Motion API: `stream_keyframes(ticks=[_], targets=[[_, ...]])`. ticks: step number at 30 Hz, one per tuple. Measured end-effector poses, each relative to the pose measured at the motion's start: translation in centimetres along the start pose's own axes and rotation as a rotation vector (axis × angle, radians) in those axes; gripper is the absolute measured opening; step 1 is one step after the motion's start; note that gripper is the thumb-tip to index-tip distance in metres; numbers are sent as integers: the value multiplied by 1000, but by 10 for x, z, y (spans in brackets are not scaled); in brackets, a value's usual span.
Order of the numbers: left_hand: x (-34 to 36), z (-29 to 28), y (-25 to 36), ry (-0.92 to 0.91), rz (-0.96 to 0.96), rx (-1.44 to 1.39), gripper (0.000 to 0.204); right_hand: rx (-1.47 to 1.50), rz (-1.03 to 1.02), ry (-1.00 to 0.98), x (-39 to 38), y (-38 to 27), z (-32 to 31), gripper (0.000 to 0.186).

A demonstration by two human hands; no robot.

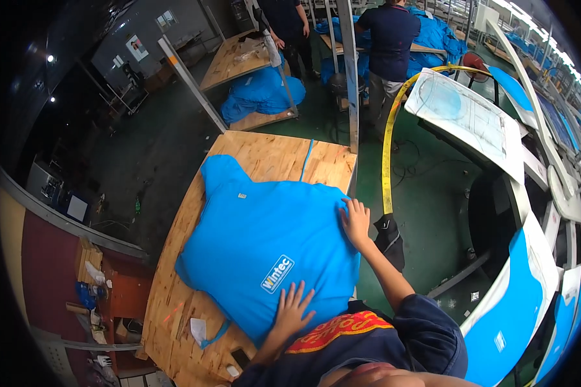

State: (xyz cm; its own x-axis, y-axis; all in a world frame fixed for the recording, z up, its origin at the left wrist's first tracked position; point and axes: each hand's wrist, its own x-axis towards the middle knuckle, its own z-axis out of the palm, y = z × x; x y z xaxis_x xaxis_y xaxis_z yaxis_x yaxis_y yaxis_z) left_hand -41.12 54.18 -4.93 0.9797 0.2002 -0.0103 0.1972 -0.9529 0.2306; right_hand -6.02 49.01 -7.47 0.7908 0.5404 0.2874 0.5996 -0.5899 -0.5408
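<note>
Blue fabric pieces (258, 226), shaped like a garment panel with a printed white-framed patch (277, 274), lie spread over a wooden table (284, 155). A small white mark sits near their far left part. My left hand (293, 311) rests on the fabric below the patch, fingers spread. Farther off, at the fabric's right edge, my right hand (356, 224) lies with fingers extended on the cloth. Neither hand grips anything visible. How many layers lie beneath is hidden.
A white paper tag (199, 330), a blue strip and a dark phone-like object (241, 358) lie near the table's front left. Metal posts rise at its far corners. A printing carousel (468, 116) with blue pieces stands right. Two people stand beyond, near blue fabric heaps.
</note>
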Motion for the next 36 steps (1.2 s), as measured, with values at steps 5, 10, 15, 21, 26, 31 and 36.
stream_keyframes(ticks=[5,10,15,21,26,31,36], targets=[[-79,30,17,-2,459,-29,49,10,-376,-13,-74,-55,3,48],[-100,28,6,192,174,-105,46,-65,-32,-40,-123,-34,26,52],[-146,38,8,81,171,31,61,61,367,-77,-166,1,26,55],[-167,54,55,-29,347,-237,30,117,-410,-129,-235,16,-27,67],[-72,47,74,99,206,50,47,132,-439,-544,-283,63,-67,45],[-88,49,114,-630,178,1,55,210,-373,-547,-298,133,-122,19],[-72,30,110,-82,80,187,71,399,-393,-376,-244,115,-131,19]])
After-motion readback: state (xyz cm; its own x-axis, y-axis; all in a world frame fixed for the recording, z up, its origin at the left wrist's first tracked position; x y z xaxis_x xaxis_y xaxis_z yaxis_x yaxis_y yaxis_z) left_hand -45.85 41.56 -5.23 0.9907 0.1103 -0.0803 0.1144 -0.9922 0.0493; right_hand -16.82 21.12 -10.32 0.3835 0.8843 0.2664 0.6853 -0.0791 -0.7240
